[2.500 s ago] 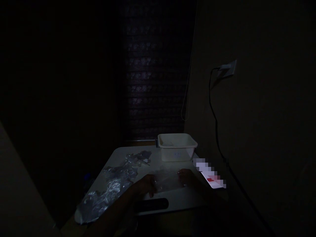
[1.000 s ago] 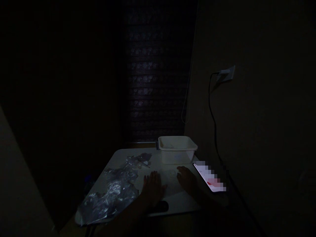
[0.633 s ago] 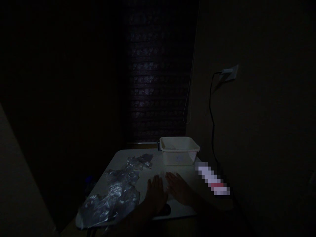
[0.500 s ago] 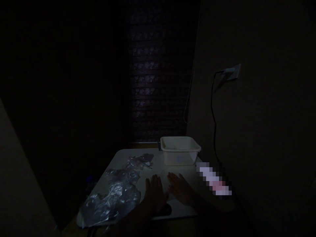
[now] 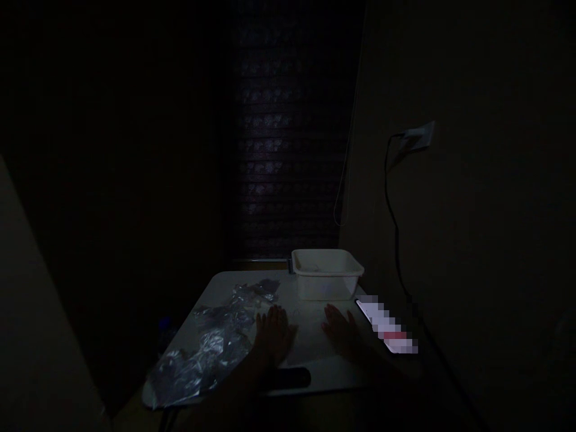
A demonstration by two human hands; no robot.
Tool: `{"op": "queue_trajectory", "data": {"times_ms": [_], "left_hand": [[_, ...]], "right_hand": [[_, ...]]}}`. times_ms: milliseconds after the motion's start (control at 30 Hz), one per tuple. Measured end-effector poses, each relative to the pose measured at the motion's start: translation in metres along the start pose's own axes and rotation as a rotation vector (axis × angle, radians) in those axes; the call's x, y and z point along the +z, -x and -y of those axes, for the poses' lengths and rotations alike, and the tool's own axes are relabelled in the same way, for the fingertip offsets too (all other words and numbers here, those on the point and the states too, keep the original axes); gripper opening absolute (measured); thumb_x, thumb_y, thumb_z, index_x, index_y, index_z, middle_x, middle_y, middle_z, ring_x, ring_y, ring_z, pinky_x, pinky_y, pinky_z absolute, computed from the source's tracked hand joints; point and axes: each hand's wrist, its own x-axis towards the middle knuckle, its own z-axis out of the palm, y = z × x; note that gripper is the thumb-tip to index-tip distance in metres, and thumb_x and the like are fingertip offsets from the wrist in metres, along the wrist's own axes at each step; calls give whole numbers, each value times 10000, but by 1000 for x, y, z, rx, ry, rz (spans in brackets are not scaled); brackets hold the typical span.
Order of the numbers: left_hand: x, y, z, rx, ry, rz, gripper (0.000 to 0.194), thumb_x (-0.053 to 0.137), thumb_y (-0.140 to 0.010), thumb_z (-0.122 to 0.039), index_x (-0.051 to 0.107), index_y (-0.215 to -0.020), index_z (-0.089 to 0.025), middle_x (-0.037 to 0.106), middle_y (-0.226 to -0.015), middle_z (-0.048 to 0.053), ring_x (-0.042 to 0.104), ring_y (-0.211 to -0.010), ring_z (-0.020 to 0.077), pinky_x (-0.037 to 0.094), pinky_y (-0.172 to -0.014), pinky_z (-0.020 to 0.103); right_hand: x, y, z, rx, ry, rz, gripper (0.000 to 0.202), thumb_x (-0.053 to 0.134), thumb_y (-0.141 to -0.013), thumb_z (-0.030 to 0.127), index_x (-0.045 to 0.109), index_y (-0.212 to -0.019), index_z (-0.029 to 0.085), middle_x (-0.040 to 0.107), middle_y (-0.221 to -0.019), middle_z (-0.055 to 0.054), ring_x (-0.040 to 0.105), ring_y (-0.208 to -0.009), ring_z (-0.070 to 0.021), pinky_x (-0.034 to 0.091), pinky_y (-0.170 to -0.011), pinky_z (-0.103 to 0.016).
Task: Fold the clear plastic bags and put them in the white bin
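My left hand (image 5: 274, 337) lies open on the white table (image 5: 330, 378), palm down with fingers stretched forward, just right of a heap of crumpled clear plastic (image 5: 211, 348). My right hand (image 5: 342, 333) is open too, its fingers pointing up and left, a little way from the left one. Between both hands a faint, thin see-through sheet (image 5: 309, 345) seems to lie flat on the tabletop; its edges are hard to make out in the dim light. A dark object with a rounded end (image 5: 294, 377) sits near the front edge, partly behind my left forearm.
At the back of the table stands a white plastic tub (image 5: 328, 288). A lit phone (image 5: 387, 327) lies along the right edge. A black cable (image 5: 396, 240) hangs from the wall socket (image 5: 418, 137). Something with a blue top (image 5: 164, 324) is left of the table.
My hands have moved apart: the left one slid left and slightly forward, the right one shifted to the right. More of the dark object at the front edge now shows.
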Motion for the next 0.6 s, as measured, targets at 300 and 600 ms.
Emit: {"op": "queue_trajectory", "data": {"times_ms": [300, 600], "left_hand": [[16, 2, -25, 136, 0, 1, 512, 92, -806, -297, 272, -1230, -75, 270, -1277, 135, 185, -1184, 240, 147, -927, 445], [8, 12, -12, -6, -37, 33, 658, 118, -765, -482, 277, -1220, -34, 265, -1264, 190, 170, -1177, 300, 88, -899, 520]], "right_hand": [[-22, -18, 49, -144, -89, 179, 451, 151, -823, 352, 324, -1202, 176, 355, -1243, -75, 291, -1147, -168, 176, -916, -433], [-17, -9, 32, -28, -130, 141, 430, 226, -807, 364, 374, -1173, 194, 373, -1228, -90, 314, -1134, -205, 134, -918, -469]]}}
